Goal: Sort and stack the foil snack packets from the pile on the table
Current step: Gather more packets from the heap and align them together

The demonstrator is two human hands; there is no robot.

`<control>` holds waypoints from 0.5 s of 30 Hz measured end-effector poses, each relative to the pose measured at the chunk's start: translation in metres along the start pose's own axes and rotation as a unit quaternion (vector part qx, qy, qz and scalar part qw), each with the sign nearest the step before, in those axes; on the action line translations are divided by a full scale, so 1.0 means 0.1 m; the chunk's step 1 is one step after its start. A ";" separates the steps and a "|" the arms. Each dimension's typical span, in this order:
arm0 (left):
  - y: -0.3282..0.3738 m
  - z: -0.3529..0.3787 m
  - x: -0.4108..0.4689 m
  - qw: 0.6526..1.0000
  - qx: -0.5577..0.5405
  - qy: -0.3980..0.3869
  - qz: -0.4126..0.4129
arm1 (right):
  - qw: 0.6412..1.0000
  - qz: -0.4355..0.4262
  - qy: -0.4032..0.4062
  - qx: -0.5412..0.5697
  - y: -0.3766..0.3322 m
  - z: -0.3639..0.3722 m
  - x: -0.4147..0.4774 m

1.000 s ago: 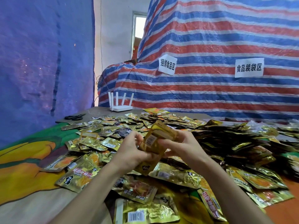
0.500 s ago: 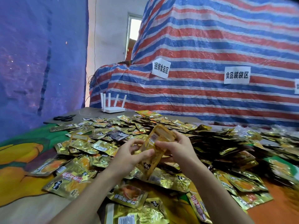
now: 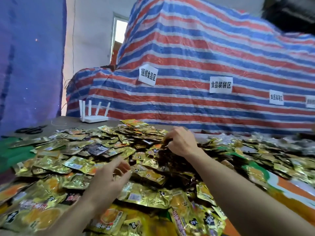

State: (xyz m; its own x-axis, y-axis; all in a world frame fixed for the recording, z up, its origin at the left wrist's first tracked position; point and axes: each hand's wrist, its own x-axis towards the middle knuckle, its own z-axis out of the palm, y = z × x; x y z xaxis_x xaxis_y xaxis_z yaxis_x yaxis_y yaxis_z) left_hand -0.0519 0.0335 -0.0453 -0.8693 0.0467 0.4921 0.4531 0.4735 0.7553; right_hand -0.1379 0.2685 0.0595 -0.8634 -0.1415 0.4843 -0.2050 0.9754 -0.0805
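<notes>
A wide pile of gold foil snack packets (image 3: 81, 150) covers the table, with a darker heap of brown packets (image 3: 172, 156) near its middle. My right hand (image 3: 182, 142) reaches forward onto the top of that heap. Its fingertips curl down and pinch a dark packet (image 3: 162, 145) at the heap's far edge. My left hand (image 3: 110, 178) hovers lower and nearer, just above the gold packets. It is blurred, its fingers hang loosely curled, and it holds nothing.
A white router (image 3: 94, 117) and black scissors (image 3: 30, 129) lie on the table's far left. A red, white and blue striped tarp (image 3: 204, 57) with paper labels rises behind the pile. A blue curtain (image 3: 30, 57) hangs at left. The printed tablecloth (image 3: 289, 189) shows at right.
Both hands held a small stack of packets upright between them; now the stack is out of my hands. The right hand has reached forward onto the pile and the left has dropped lower.
</notes>
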 end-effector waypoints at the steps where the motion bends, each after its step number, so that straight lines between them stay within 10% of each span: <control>1: 0.02 0.00 -0.01 1.000 0.005 -0.008 0.000 | 0.999 0.015 -0.028 -0.015 0.00 0.02 -0.02; 10: 0.07 -0.35 0.16 0.994 0.065 0.029 -0.087 | 0.997 0.040 -0.041 -0.060 -0.33 0.04 -0.09; 15: -0.08 -0.94 0.28 0.973 0.193 -0.059 -0.113 | 0.989 -0.076 -0.076 0.097 -0.77 0.27 -0.25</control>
State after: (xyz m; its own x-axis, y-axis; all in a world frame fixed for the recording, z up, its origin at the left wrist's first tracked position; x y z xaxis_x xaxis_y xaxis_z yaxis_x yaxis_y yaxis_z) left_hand -0.0612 -0.0512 0.0034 -0.9649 -0.0076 0.2625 0.1595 0.7769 0.6090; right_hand -0.1134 0.1919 0.0299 -0.8723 -0.3226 0.3675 -0.4099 0.8922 -0.1897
